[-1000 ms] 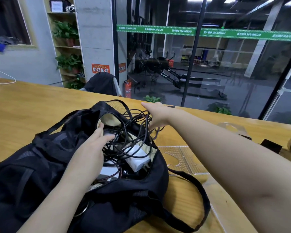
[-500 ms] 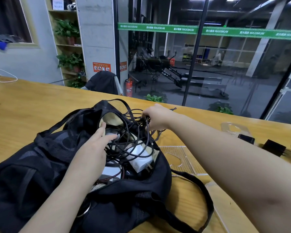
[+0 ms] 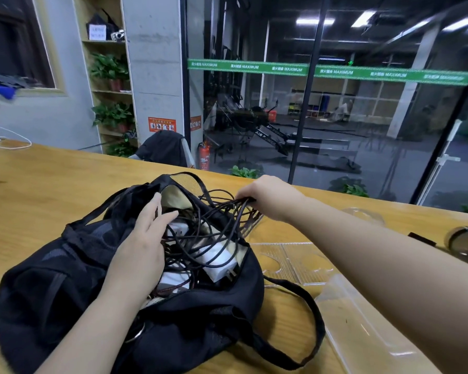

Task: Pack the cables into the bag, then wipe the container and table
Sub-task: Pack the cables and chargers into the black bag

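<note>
The right hand [image 3: 268, 198] is gripping the cables [image 3: 214, 228] at the bag's [image 3: 65, 279] 1 o'clock side. The left hand [image 3: 143, 238], fingers straight, is pressing inside the bag.

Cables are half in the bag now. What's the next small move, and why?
Probably lower the right hand to feed its gripped bundle of cables into the bag. Several loops hang over the bag's far rim, while the left hand presses the tangle inside.

A glass wall [image 3: 335, 117] with a green strip [image 3: 330, 72] is facing a dim hall under ceiling lights [image 3: 311, 21]. Plants [image 3: 109, 66] are sitting on a wooden shelf [image 3: 107, 90] beside a grey pillar [image 3: 153, 71].
</note>
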{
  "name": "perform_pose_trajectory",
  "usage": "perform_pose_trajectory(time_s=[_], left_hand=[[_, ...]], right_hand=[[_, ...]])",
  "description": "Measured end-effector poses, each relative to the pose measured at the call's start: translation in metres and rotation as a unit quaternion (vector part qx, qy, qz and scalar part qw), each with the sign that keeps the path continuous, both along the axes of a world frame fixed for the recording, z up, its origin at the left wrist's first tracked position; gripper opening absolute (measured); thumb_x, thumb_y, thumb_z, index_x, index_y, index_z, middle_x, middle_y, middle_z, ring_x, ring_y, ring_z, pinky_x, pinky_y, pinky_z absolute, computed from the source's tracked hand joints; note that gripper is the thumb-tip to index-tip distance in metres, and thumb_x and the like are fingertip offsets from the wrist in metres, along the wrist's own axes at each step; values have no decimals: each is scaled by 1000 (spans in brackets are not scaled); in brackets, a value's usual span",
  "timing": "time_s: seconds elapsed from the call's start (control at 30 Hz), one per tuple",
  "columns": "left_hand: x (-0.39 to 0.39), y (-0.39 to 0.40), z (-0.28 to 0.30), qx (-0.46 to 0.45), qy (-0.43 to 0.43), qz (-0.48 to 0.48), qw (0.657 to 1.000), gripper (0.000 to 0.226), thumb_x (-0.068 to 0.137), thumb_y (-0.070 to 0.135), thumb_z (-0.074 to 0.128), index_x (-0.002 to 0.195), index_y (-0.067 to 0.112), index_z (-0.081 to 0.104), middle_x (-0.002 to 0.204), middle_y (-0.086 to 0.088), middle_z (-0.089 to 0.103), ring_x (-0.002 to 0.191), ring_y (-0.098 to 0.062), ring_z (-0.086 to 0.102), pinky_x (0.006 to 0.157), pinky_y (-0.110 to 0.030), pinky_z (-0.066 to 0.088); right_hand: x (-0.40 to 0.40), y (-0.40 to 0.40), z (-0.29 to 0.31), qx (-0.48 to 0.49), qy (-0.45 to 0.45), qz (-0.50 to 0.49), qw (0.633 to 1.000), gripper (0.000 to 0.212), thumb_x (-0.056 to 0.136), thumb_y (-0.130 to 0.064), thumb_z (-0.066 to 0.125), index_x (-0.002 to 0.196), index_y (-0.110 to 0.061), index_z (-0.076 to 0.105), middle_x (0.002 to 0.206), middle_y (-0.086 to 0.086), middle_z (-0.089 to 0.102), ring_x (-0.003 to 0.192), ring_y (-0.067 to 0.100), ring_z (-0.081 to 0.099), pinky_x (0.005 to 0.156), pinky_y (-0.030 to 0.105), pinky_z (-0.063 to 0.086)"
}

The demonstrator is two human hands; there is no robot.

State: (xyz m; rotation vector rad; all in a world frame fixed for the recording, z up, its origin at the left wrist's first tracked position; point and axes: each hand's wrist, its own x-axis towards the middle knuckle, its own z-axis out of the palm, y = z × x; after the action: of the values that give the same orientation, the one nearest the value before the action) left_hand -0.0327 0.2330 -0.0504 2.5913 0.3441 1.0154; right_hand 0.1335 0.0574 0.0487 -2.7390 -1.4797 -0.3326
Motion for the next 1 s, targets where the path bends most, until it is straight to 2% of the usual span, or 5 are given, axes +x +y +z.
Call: perform_pose_trajectory(time_s=[0.1,0.37,0.5,0.6,1.0], left_hand=[[-2,0,2,-10,1,18,1000,65,79,-15,48,131,23,48,154,10,15,60,-15,55,43,-27,40],[-18,8,8,22,53,70,996,65,82,-10,44,135,27,42,142,6,41,114,-20,50,80,-31,46],[-33,13,21,85,62,140,985,69,80,-10,50,137,28,44,97,2,64,89,-24,53,71,-36,44],[-44,15,30,2,33,114,993,68,81,-15,42,132,28,50,74,14,39,70,-16,43,57,-27,35],[-51,21,58,-163,-89,72,980,38,88,1,54,108,33,62,105,9,68,104,-10,61,84,-26,47]], right_hand=[[-5,-1,2,21,-30,-13,999,43,90,2,50,118,-28,64,99,3,70,94,27,64,80,36,54],[-32,0,24,151,-106,43,982,42,83,6,48,107,-23,66,94,1,69,90,26,62,71,29,43],[-51,9,38,222,-150,91,959,43,81,6,52,107,-24,67,93,1,70,86,27,62,65,27,32],[-70,21,45,271,-160,129,941,34,79,2,59,99,-24,70,86,0,71,78,29,65,60,27,32],[-97,36,-20,311,-46,117,942,13,77,0,60,81,-12,62,70,3,63,63,26,56,49,30,35]])
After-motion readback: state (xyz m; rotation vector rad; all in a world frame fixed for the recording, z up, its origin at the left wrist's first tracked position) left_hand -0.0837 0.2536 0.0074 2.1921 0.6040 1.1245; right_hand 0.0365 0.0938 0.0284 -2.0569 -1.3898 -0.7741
